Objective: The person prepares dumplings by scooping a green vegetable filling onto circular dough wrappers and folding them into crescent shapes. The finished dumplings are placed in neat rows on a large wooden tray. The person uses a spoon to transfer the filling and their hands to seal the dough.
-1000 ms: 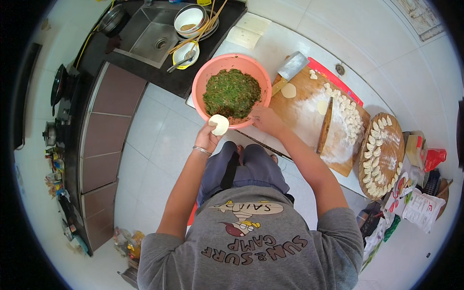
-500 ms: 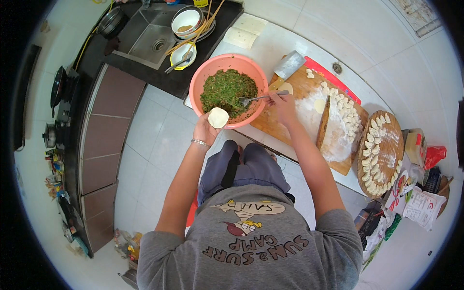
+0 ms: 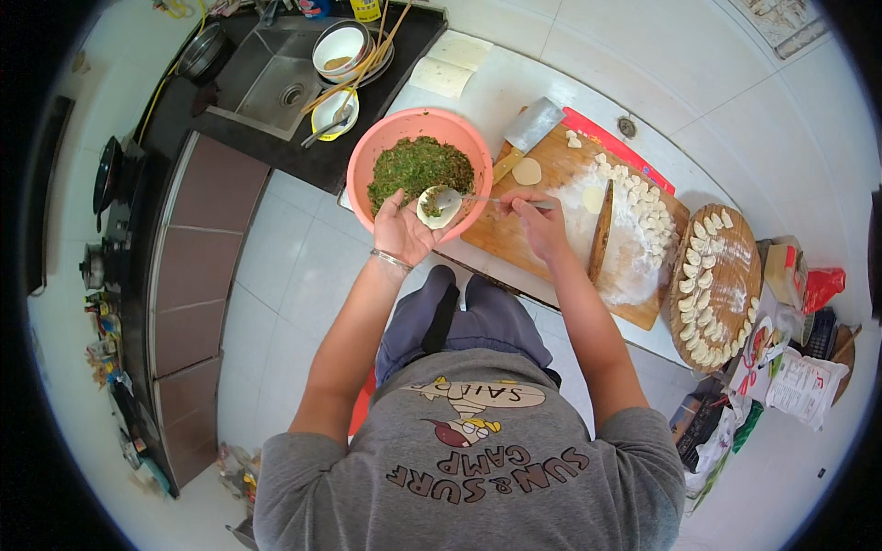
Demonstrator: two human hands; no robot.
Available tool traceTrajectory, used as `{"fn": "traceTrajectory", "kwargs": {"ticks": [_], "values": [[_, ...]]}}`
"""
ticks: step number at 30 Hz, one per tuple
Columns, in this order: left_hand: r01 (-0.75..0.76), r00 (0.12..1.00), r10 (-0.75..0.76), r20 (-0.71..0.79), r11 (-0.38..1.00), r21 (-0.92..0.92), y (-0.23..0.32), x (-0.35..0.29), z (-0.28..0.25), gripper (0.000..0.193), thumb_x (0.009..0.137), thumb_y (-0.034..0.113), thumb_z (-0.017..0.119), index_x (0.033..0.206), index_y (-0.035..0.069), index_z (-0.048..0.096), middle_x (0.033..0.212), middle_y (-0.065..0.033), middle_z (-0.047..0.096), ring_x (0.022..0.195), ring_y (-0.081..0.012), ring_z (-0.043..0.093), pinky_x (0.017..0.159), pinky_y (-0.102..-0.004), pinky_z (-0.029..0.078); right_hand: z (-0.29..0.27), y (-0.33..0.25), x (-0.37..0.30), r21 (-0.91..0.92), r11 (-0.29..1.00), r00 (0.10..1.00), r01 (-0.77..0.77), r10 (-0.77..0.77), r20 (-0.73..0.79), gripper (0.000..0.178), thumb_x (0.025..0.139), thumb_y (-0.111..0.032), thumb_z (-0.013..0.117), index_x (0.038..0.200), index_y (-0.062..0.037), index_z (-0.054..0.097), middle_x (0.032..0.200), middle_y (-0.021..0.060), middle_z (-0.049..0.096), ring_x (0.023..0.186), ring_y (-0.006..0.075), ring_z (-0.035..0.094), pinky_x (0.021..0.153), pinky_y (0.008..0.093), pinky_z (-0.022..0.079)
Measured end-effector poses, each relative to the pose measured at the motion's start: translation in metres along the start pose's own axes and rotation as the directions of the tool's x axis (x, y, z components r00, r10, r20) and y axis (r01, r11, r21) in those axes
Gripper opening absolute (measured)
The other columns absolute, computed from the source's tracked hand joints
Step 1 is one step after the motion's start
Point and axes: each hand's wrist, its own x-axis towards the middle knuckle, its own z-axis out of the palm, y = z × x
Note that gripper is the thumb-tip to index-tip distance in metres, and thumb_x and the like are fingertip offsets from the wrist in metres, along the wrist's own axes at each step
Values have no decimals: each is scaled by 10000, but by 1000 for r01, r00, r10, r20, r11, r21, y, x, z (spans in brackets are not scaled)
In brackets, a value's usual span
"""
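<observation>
My left hand [image 3: 401,230] holds a round white dumpling wrapper [image 3: 445,220] on its fingers, at the near rim of a pink basin [image 3: 358,156]. Some green filling lies on the wrapper. Between the fingers of my right hand [image 3: 537,223] is the handle of a metal spoon [image 3: 447,198], whose bowl presses on that filling. Chopped green filling [image 3: 418,167] heaps up inside the basin.
Right of the basin lies a floured wooden board [image 3: 505,230] with a rolling pin [image 3: 602,234], a cleaver [image 3: 533,127] and many dough pieces [image 3: 654,220]. Farther right, a round wooden board [image 3: 735,289] carries shaped dumplings. A sink [image 3: 276,83] and stacked bowls [image 3: 338,46] are at upper left.
My right hand has brought the spoon from the filling in the basin onto the wrapper, leaving filling there. My left hand has moved slightly right and tilted the wrapper toward the spoon.
</observation>
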Motion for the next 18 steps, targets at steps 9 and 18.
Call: {"fn": "traceTrajectory", "kwargs": {"ticks": [9, 18], "values": [[13, 988, -4, -153, 998, 62, -2, 0, 24, 610, 953, 426, 290, 1359, -29, 319, 1365, -199, 421, 1241, -340, 441, 1033, -467, 371, -23, 18, -11, 245, 960, 989, -133, 143, -24, 197, 867, -91, 562, 979, 57, 628, 912, 159, 666, 838, 242, 635, 757, 336, 486], [-6, 940, 50, -338, 991, 130, 3, 6, -4, 479, 945, 363, 329, 1279, 37, 435, 1254, -138, 535, 1149, -287, 523, 963, -439, 430, -26, 28, 2, 388, 906, 969, -169, 225, -104, 188, 861, -80, 559, 970, 58, 626, 865, 155, 664, 793, 223, 633, 727, 315, 493]]}}
